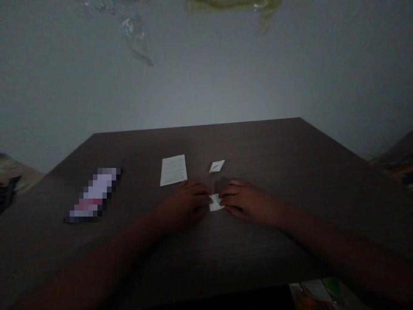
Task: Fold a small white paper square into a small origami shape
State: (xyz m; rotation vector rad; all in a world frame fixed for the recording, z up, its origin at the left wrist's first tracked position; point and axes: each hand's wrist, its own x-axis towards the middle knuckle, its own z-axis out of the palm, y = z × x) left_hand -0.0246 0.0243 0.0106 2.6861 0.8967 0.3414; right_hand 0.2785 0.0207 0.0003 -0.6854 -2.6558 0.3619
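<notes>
A small white piece of paper (pixel 216 206) lies on the dark table between my hands. From the left, my left hand (pixel 189 202) has its fingers bent together at the paper's edge. My right hand (pixel 248 200) meets the paper from the other side, its fingertips pressing on it. Just beyond my hands sits a small folded paper (pixel 217 166), slanted like a diamond. A larger white sheet with printed lines (pixel 174 170) rests beyond my left hand, close to its knuckles.
On the left of the brown table (pixel 258 146) lies a phone (pixel 93 193) with a blurred-out screen. A pale wall (pixel 209 77) rises behind the table's far edge. Clear plastic (pixel 134 32) hangs at the upper left. Colourful items (pixel 316 290) show below the near edge.
</notes>
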